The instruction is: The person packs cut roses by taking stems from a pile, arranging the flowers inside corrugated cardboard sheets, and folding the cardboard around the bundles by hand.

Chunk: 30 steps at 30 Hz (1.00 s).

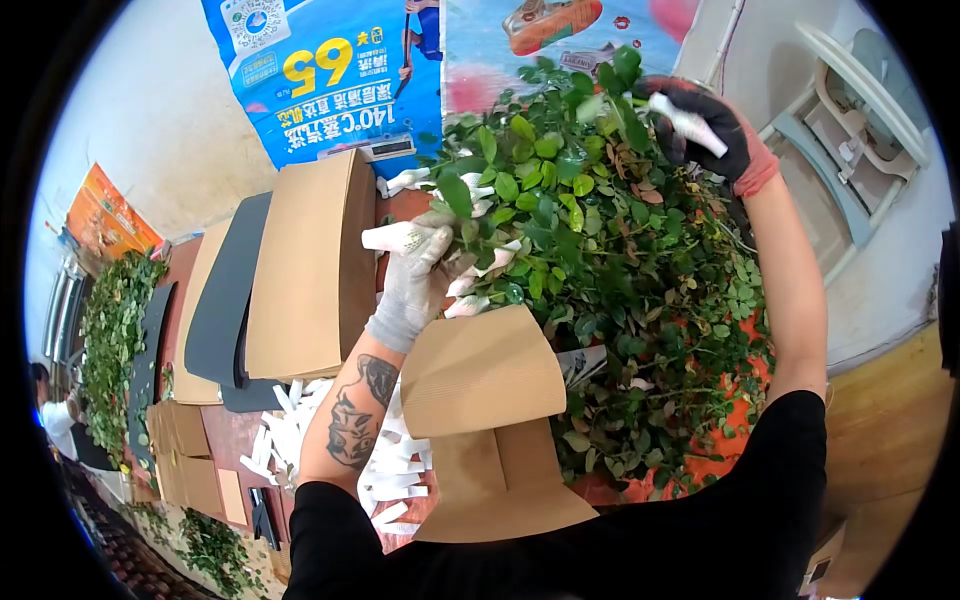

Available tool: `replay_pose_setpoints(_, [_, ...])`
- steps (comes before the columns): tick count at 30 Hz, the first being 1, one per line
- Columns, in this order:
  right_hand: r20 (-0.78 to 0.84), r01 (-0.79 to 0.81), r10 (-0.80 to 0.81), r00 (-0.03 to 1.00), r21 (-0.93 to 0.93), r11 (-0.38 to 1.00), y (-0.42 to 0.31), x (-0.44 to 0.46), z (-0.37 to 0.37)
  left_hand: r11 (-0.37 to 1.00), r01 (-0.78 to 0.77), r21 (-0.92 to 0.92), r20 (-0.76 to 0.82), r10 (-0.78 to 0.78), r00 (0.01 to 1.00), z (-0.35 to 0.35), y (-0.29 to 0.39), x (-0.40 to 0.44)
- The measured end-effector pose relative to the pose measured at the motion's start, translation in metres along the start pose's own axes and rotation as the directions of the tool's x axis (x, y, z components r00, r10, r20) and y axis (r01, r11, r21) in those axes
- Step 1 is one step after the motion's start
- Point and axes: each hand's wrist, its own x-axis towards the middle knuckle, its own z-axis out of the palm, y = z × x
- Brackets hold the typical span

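Note:
My left hand (415,275), in a whitish glove, is closed around a leafy rose stem just below its white-wrapped bud (395,238). The bud points left, and the leaves hang to the right. Raised at the upper right, my right hand (712,130), in a black and red glove, grips another rose with a white-wrapped head (688,125). Its leaves reach left over a large heap of leafy rose stems (600,220). Several white-wrapped buds (468,305) stick out of the heap's left side, near my left hand.
Before me stands an open cardboard piece (483,375). White paper strips (395,470) lie scattered left of it. Cardboard sheets (310,265) and dark grey sheets (228,300) lean further left. Posters (335,80) hang behind; a high chair (850,130) stands right. A person (75,430) is far left.

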Motion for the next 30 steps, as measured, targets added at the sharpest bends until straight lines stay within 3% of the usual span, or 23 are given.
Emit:
replay_pose_setpoints(1, [0.112, 0.004, -0.023, 0.993, 0.161, 0.987, -0.007, 0.002, 0.011, 1.0, -0.006, -0.004, 0.002, 0.006, 1.0, 0.01, 0.003, -0.002])
replay_pose_setpoints(2, [0.193, 0.037, -0.095, 0.976, 0.284, 0.958, -0.009, 0.003, 0.025, 0.993, -0.111, 0.041, 0.014, 0.11, 0.994, 0.022, 0.006, -0.002])
replay_pose_setpoints(3, [0.198, 0.153, -0.215, 0.956, 0.288, 0.945, -0.012, -0.001, 0.062, 0.972, -0.217, 0.088, 0.032, 0.215, 0.976, 0.034, 0.01, -0.002])
replay_pose_setpoints(5, [0.274, 0.355, -0.41, 0.87, 0.231, 0.906, -0.017, 0.014, 0.086, 0.96, -0.248, 0.128, -0.003, 0.251, 0.968, 0.05, 0.02, -0.004])
replay_pose_setpoints(6, [0.23, 0.556, -0.522, 0.821, -0.115, 0.823, -0.022, 0.019, 0.09, 0.909, -0.295, 0.294, 0.045, 0.295, 0.955, 0.043, 0.022, 0.001])
replay_pose_setpoints(7, [0.0, 0.515, -0.545, 0.839, -0.323, 0.794, -0.029, 0.023, 0.087, 0.829, -0.332, 0.45, 0.096, 0.325, 0.941, 0.038, 0.025, 0.005])
replay_pose_setpoints(8, [-0.136, 0.491, -0.6, 0.788, -0.448, 0.747, -0.038, 0.036, 0.065, 0.825, -0.335, 0.454, 0.097, 0.328, 0.94, 0.033, 0.029, 0.004])
replay_pose_setpoints(9, [-0.263, 0.438, -0.655, 0.708, -0.565, 0.7, -0.048, 0.047, 0.041, 0.886, -0.28, 0.369, 0.061, 0.278, 0.959, 0.032, 0.034, 0.001])
replay_pose_setpoints(11, [-0.33, 0.389, -0.806, 0.491, -0.745, 0.542, -0.073, 0.046, 0.025, 0.942, -0.188, 0.277, -0.084, 0.218, 0.972, 0.018, 0.037, -0.003])
replay_pose_setpoints(13, [-0.221, 0.472, -0.967, 0.124, -0.844, 0.254, -0.109, 0.028, -0.001, 0.986, -0.164, -0.019, -0.233, 0.155, 0.96, -0.011, 0.039, -0.006])
replay_pose_setpoints(14, [-0.336, 0.657, -0.932, 0.136, -0.674, 0.339, -0.128, 0.014, -0.003, 0.969, -0.205, -0.136, -0.168, 0.182, 0.969, -0.024, 0.039, -0.008])
replay_pose_setpoints(15, [-0.441, 0.802, -0.879, 0.18, -0.452, 0.391, -0.147, 0.0, 0.001, 0.967, -0.212, -0.141, -0.172, 0.187, 0.967, -0.029, 0.042, -0.013])
replay_pose_setpoints(17, [-0.232, 0.866, -0.973, 0.004, -0.486, 0.119, -0.175, -0.023, 0.009, 0.922, -0.244, -0.3, -0.157, 0.205, 0.966, -0.035, 0.042, -0.024])
replay_pose_setpoints(19, [-0.318, 0.826, -0.946, -0.069, -0.549, 0.125, -0.181, -0.033, 0.073, 0.907, -0.246, -0.342, -0.161, 0.201, 0.966, -0.034, 0.039, -0.028])
replay_pose_setpoints(20, [-0.112, 0.8, -0.982, -0.154, -0.597, -0.057, -0.184, -0.023, 0.071, 0.908, -0.269, -0.32, -0.122, 0.243, 0.962, -0.031, 0.037, -0.025])
replay_pose_setpoints(21, [-0.049, 0.638, -0.993, -0.111, -0.769, -0.033, -0.17, -0.022, 0.085, 0.909, -0.291, -0.3, -0.077, 0.281, 0.957, -0.026, 0.033, -0.023])
replay_pose_setpoints(22, [0.254, 0.606, -0.965, -0.06, -0.759, -0.237, -0.156, -0.004, 0.084, 0.913, -0.274, -0.303, -0.065, 0.267, 0.962, -0.021, 0.029, -0.02])
replay_pose_setpoints(23, [0.234, 0.542, -0.972, 0.032, -0.821, -0.18, -0.124, 0.003, 0.123, 0.919, -0.282, -0.277, -0.063, 0.275, 0.959, -0.016, 0.024, -0.018])
replay_pose_setpoints(24, [0.306, 0.381, -0.95, 0.063, -0.887, -0.26, -0.101, 0.02, 0.116, 0.922, -0.296, -0.249, -0.062, 0.29, 0.955, -0.011, 0.022, -0.014])
replay_pose_setpoints(25, [0.589, 0.144, -0.776, 0.226, -0.808, -0.571, -0.092, 0.016, 0.128, 0.923, -0.316, -0.219, -0.064, 0.31, 0.949, -0.007, 0.021, -0.012])
replay_pose_setpoints(27, [0.578, 0.294, -0.739, 0.347, -0.815, -0.499, -0.034, 0.034, 0.089, 0.933, -0.309, -0.183, -0.118, 0.291, 0.949, -0.002, 0.019, -0.013])
replay_pose_setpoints(29, [0.569, 0.328, -0.652, 0.5, -0.822, -0.466, 0.005, 0.034, 0.108, 0.941, -0.275, -0.198, -0.161, 0.245, 0.956, 0.001, 0.015, -0.016])
replay_pose_setpoints(30, [0.58, 0.39, -0.625, 0.523, -0.815, -0.429, 0.023, 0.033, 0.121, 0.96, -0.222, -0.168, -0.088, 0.21, 0.974, -0.005, 0.009, -0.014])
